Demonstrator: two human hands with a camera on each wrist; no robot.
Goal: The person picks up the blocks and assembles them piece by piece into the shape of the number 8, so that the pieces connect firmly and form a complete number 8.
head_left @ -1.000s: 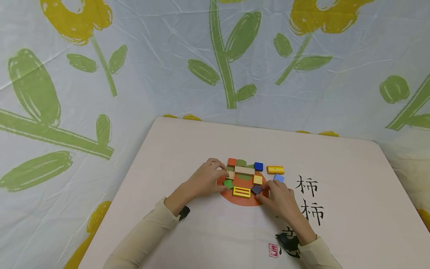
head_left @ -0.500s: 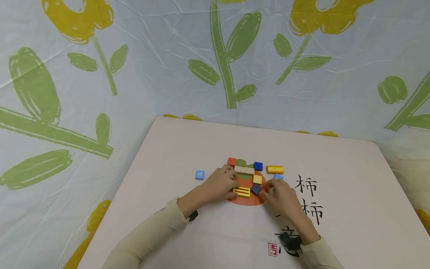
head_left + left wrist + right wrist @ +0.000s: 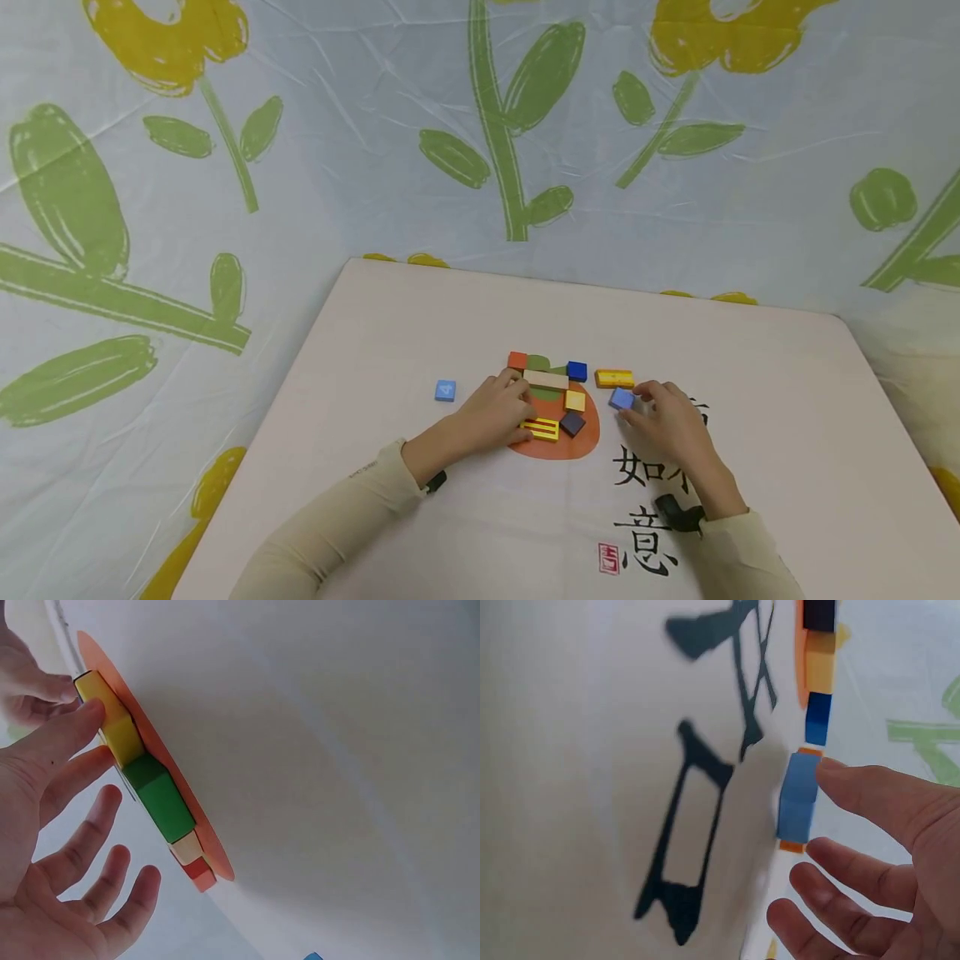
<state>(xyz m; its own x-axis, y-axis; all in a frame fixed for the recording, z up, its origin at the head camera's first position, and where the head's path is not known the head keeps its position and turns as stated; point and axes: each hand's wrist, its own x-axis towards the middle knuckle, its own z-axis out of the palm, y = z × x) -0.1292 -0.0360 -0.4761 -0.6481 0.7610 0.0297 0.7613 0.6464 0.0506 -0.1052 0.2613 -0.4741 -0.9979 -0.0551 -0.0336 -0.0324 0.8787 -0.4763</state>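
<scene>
My left hand (image 3: 491, 417) pinches the left end of a yellow toy block with red stripes (image 3: 545, 429), thumb and index finger at its edges. Beside that block, the left wrist view shows a green block (image 3: 160, 796), hidden by the hand in the head view. My right hand (image 3: 671, 421) has its thumb and fingertips close beside a light blue block (image 3: 621, 399), fingers apart and loosely bent; firm contact cannot be made out. The row also holds a dark block (image 3: 572, 424), a small yellow block (image 3: 575, 401) and a long pale wooden block (image 3: 546, 380).
A red block (image 3: 517, 360) and a dark blue block (image 3: 577, 371) stand at the back of the arrangement. An orange-yellow block (image 3: 615, 378) lies behind the light blue one. Another blue block marked 4 (image 3: 446, 390) lies left. The tabletop (image 3: 450, 533) carries a printed orange persimmon (image 3: 558, 448).
My left hand has moved right from the green block to the striped yellow block, uncovering the blue block marked 4. My right hand has left the dark block and moved right to the light blue block.
</scene>
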